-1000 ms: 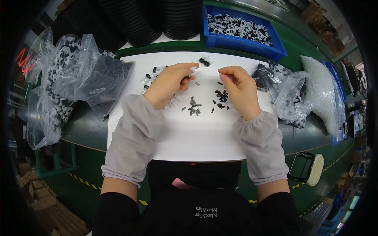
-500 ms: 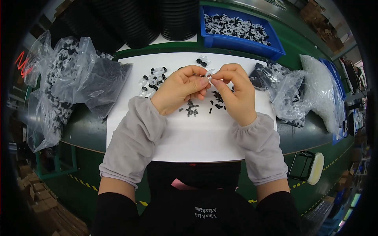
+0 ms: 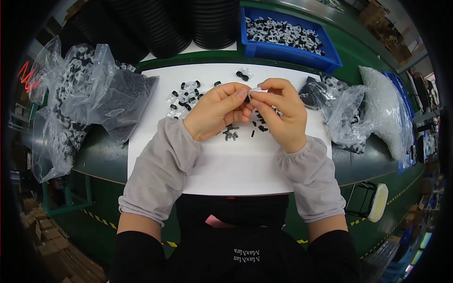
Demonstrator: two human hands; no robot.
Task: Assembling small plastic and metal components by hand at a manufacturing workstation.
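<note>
Above the white work surface (image 3: 236,165), my left hand (image 3: 218,107) and my right hand (image 3: 281,113) meet, both closed on one small white-and-black plastic part (image 3: 255,90). Its white end shows between the fingertips, and a dark bit lies by my left thumb; the rest is hidden. To the left of my left hand lie several loose white-and-black plastic parts (image 3: 190,85). Small black pieces (image 3: 262,128) are scattered beneath my right hand, partly covered by it. A group of small grey pieces (image 3: 230,135) sits below my left hand. Beyond my hands rests another white-and-black cluster (image 3: 243,74).
A blue bin (image 3: 292,51) full of white-and-black parts stands at the back right. Clear plastic bags of parts lie left (image 3: 89,99) and right (image 3: 339,108). Black ribbed coils (image 3: 214,23) stand at the back. A stool (image 3: 378,202) is at lower right.
The small part has turned between my fingers: its white end now points to the right and a dark bit shows. My hands have shifted only slightly.
</note>
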